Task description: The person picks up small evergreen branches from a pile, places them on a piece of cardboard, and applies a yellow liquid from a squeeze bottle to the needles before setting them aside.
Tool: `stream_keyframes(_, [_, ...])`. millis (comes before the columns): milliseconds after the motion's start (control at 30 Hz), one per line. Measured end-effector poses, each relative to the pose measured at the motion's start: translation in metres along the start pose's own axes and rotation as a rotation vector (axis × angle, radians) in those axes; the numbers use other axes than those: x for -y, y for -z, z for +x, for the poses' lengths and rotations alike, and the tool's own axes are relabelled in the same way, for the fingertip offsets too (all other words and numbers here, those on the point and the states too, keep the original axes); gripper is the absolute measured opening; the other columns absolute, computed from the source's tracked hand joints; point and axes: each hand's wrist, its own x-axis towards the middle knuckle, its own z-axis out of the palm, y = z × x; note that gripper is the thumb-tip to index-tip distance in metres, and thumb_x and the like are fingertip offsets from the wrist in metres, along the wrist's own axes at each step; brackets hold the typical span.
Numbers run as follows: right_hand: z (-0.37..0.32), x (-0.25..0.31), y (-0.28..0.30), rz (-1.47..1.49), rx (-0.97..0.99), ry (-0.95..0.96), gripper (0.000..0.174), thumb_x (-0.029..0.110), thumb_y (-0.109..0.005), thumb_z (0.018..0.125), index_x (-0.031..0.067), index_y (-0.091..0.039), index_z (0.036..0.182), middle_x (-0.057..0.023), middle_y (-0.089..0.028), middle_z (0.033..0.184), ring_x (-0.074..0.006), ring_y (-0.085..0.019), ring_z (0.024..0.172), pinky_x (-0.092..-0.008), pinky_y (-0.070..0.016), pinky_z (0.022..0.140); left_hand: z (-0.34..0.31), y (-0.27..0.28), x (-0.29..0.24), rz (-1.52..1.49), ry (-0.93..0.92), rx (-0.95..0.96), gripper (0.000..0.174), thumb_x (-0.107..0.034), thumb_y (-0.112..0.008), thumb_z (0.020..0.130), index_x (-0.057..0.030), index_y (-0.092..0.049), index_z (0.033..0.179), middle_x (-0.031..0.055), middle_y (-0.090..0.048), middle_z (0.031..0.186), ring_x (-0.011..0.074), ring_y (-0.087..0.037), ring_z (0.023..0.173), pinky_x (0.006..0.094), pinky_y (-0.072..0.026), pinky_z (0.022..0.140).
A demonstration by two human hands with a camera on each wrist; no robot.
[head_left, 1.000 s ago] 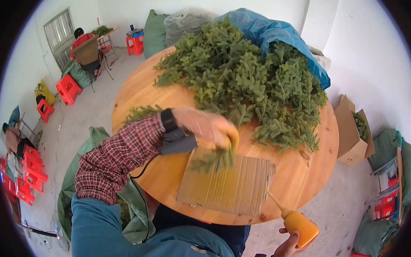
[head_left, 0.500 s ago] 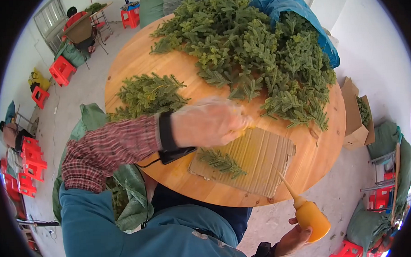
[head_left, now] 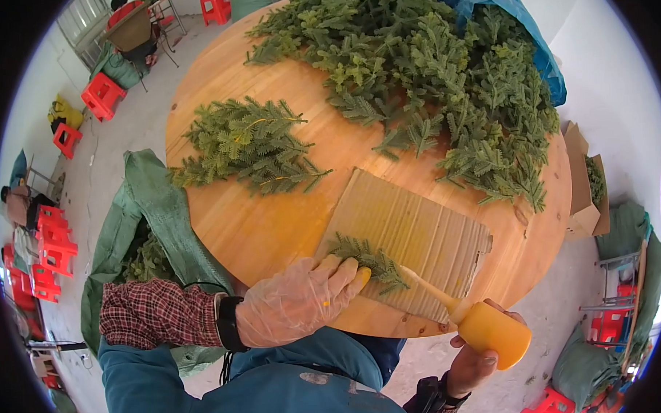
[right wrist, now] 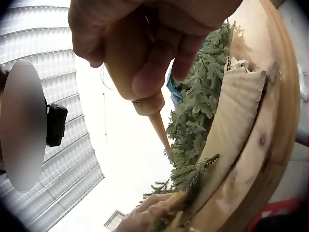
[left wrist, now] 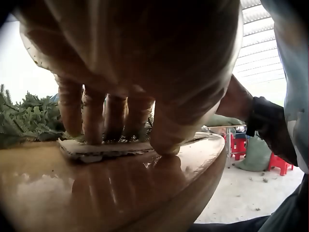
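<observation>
In the head view, my left hand (head_left: 294,302), in a thin clear glove with a yellow-stained fingertip, rests at the left end of a small fir sprig (head_left: 382,266). The sprig lies on a sheet of corrugated cardboard (head_left: 422,221). Seen from the left wrist, fairly straight fingers (left wrist: 94,116) reach down to the board, the thumb apart from them. My right hand (head_left: 471,369) grips an orange squeeze bottle (head_left: 499,335). Its long nozzle (head_left: 428,287) slants down to the left, the tip right by the sprig's right end.
A big heap of fir sprigs (head_left: 428,79) fills the far side of the round wooden table (head_left: 251,220). A smaller pile (head_left: 245,147) lies to the left. Below it stands an open green sack (head_left: 107,269). At right is a cardboard box (head_left: 584,212).
My left hand has come down and nearer, from above the cardboard to the sprig's left end. The bottle has moved up and left, bringing its nozzle tip to the sprig.
</observation>
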Motion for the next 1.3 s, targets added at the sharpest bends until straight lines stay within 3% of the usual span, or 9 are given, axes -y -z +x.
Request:
stream_keyframes(100, [0.002, -0.002, -0.002, 0.0, 0.026, -0.019, 0.102, 0.076, -0.073, 0.07, -0.0031, -0.038, 0.124, -0.0217, -0.061, 0.113, -0.0254, -0.067, 0.062, -0.0284, -0.054, 0.046, 0.0, -0.003, 0.002, -0.082, 0.013, 0.022, 0.045, -0.017, -0.052, 0.092, 0.0021, -0.055, 0.133, 0.016, -0.057, 0.131, 0.027, -0.058, 0.115, 0.0338, -0.0488, 0.079])
stream_keyframes(267, [0.009, -0.009, -0.004, 0.005, 0.066, -0.001, 0.098, 0.075, -0.07, 0.074, -0.0032, -0.039, 0.124, -0.0213, -0.062, 0.11, -0.0214, -0.062, 0.052, -0.0283, -0.052, 0.047, -0.001, -0.007, 0.007, -0.074, 0.006, -0.055, 0.048, -0.016, -0.052, 0.092, 0.0022, -0.052, 0.135, 0.0151, -0.059, 0.123, 0.0272, -0.059, 0.11, 0.0355, -0.0495, 0.079])
stream_keyframes(367, [0.011, -0.011, -0.003, 0.006, 0.066, 0.018, 0.096, 0.074, -0.069, 0.075, -0.0031, -0.039, 0.124, -0.0215, -0.063, 0.109, -0.0196, -0.06, 0.048, -0.0279, -0.0511, 0.048, -0.001, -0.011, 0.002, -0.341, 0.219, -0.067, 0.055, -0.023, -0.063, 0.089, -0.0016, -0.052, 0.138, 0.0133, -0.063, 0.115, 0.0265, -0.062, 0.107, 0.034, -0.051, 0.082])
stream_keyframes(533, [0.014, -0.014, 0.002, -0.001, 0.04, 0.035, 0.094, 0.072, -0.067, 0.077, -0.0028, -0.039, 0.125, -0.0226, -0.064, 0.109, -0.0185, -0.059, 0.047, -0.0267, -0.0502, 0.048, 0.007, -0.007, 0.011, -0.302, 0.127, -0.063, 0.06, -0.028, -0.066, 0.087, -0.0063, -0.05, 0.141, 0.0118, -0.061, 0.111, 0.026, -0.062, 0.104, 0.0339, -0.0504, 0.082])
stream_keyframes(667, [0.015, -0.018, 0.011, -0.014, 0.005, 0.031, 0.094, 0.072, -0.067, 0.077, -0.0026, -0.039, 0.126, -0.0232, -0.064, 0.111, -0.0189, -0.059, 0.048, -0.0259, -0.0502, 0.048, 0.011, 0.003, 0.014, -0.313, 0.06, -0.026, 0.049, -0.013, -0.053, 0.092, -0.0046, -0.049, 0.14, 0.0098, -0.056, 0.105, 0.0234, -0.059, 0.097, 0.0341, -0.0495, 0.08])
stream_keyframes(733, [0.014, -0.018, 0.014, -0.019, -0.007, 0.027, 0.094, 0.072, -0.067, 0.077, -0.0025, -0.039, 0.127, -0.0234, -0.064, 0.112, -0.019, -0.059, 0.048, -0.0257, -0.0502, 0.048, 0.013, 0.0, 0.015, -0.222, 0.025, 0.007, 0.048, -0.019, -0.056, 0.091, -0.0111, -0.053, 0.138, 0.0081, -0.056, 0.106, 0.0233, -0.06, 0.098, 0.0347, -0.0492, 0.08])
stream_keyframes(1100, [0.009, -0.016, 0.015, -0.032, -0.052, -0.017, 0.105, 0.077, -0.073, 0.068, -0.0029, -0.037, 0.127, -0.0224, -0.058, 0.114, -0.0259, -0.067, 0.065, -0.0293, -0.057, 0.044, 0.011, -0.011, 0.017, -0.225, 0.023, -0.034, 0.044, -0.018, -0.056, 0.089, -0.0179, -0.058, 0.133, 0.0067, -0.056, 0.107, 0.0234, -0.06, 0.098, 0.0366, -0.0488, 0.081])
stream_keyframes(1267, [0.005, -0.016, 0.018, -0.047, 0.011, -0.041, 0.107, 0.078, -0.073, 0.067, -0.0034, -0.037, 0.126, -0.0233, -0.057, 0.113, -0.0263, -0.067, 0.064, -0.0298, -0.056, 0.041, 0.008, -0.01, 0.018, -0.226, 0.025, -0.039, 0.044, -0.019, -0.055, 0.09, -0.0177, -0.058, 0.133, 0.0079, -0.056, 0.113, 0.0235, -0.06, 0.102, 0.0367, -0.0489, 0.085])
stream_keyframes(1300, [0.003, -0.017, 0.018, -0.014, 0.043, -0.032, 0.104, 0.074, -0.074, 0.068, -0.0025, -0.038, 0.128, -0.0235, -0.057, 0.115, -0.027, -0.067, 0.072, -0.029, -0.0569, 0.043, 0.008, -0.009, 0.018, -0.228, 0.026, -0.026, 0.044, -0.019, -0.055, 0.09, -0.0171, -0.057, 0.134, 0.0083, -0.056, 0.115, 0.0238, -0.06, 0.104, 0.0371, -0.0491, 0.087])
